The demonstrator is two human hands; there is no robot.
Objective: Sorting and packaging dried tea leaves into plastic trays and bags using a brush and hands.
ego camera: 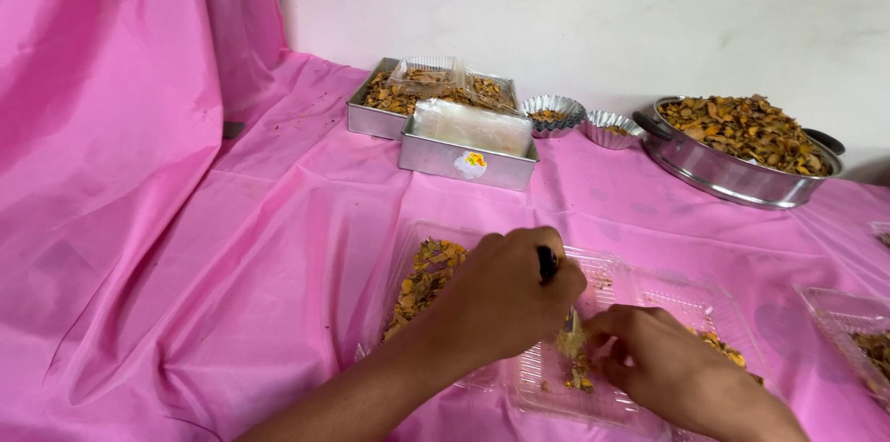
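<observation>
Right hand (663,359) pinches flaky food into clear tray (565,386), steadying it. Left hand (505,298) fists a dark-handled tool (548,263), tip down, scraping portions onto it.

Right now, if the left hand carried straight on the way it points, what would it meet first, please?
The left hand, gripping a dark-handled tool, points right and slightly down; it would probably meet the right hand first, fingers on yellow-brown pieces in the clear plastic tray. Depth is unclear.
</observation>
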